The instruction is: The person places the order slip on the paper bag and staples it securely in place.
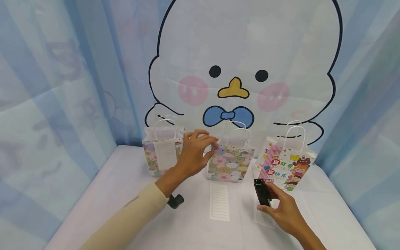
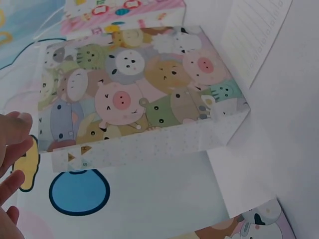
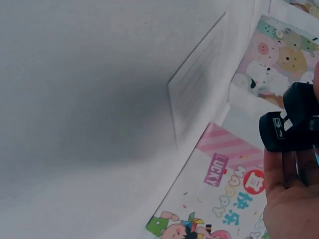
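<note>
My left hand (image 1: 195,152) is at the upper left corner of the middle paper gift bag (image 1: 230,165), which is printed with cartoon animals. Its fingers are loosely bent, with a gap between thumb and forefinger; in the left wrist view they appear just beside the bag's top edge. Whether they touch it I cannot tell. My right hand (image 1: 284,210) grips a black stapler (image 1: 262,192) in front of the right gift bag (image 1: 285,168), a pink-and-white one with colourful characters. Beneath the stapler lies a paper slip (image 1: 264,219), partly covered by the hand.
A lined slip (image 1: 219,205) lies before the middle bag. Another animal-print bag (image 1: 151,154) stands at the left with a lined slip (image 1: 166,154) against its front. All three bags have white handles. Behind the white table (image 1: 125,180) hangs a cartoon curtain (image 1: 237,45).
</note>
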A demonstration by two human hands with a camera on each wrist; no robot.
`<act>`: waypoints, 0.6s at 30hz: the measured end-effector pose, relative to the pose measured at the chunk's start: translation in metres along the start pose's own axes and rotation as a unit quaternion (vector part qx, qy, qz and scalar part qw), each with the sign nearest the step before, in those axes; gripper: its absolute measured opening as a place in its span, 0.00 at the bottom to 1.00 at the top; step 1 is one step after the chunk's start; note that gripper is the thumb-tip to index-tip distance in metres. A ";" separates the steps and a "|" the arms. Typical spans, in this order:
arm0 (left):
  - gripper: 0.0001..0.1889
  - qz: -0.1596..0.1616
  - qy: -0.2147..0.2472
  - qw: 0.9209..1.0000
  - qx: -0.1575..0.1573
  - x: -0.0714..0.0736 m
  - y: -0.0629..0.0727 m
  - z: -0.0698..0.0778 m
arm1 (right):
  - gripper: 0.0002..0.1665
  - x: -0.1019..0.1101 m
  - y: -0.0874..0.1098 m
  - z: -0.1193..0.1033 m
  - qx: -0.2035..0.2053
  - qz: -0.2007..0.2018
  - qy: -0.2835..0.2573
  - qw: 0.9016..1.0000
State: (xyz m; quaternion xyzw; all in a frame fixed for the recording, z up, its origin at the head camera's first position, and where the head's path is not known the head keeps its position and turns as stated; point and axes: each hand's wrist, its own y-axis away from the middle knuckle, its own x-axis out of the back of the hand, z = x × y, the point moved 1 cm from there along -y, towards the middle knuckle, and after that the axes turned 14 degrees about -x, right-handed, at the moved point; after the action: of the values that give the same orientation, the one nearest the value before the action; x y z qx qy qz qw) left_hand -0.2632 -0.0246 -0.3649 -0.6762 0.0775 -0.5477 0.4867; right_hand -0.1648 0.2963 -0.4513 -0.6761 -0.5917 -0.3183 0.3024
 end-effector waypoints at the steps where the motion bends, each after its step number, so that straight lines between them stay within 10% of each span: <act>1: 0.08 -0.004 0.000 1.000 -0.001 -0.002 -0.002 0.000 | 0.51 0.001 0.001 0.003 -0.007 -0.002 0.003 1.000; 18: 0.07 -0.020 -0.007 1.000 -0.006 -0.020 -0.011 -0.005 | 0.53 0.012 -0.002 0.043 -0.072 -0.037 0.124 0.989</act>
State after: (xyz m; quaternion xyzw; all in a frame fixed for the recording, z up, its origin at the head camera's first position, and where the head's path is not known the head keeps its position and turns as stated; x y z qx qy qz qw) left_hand -0.2799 -0.0091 -0.3701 -0.6843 0.0639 -0.5518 0.4725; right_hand -0.1628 0.3379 -0.4678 -0.6295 -0.5495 -0.4524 0.3116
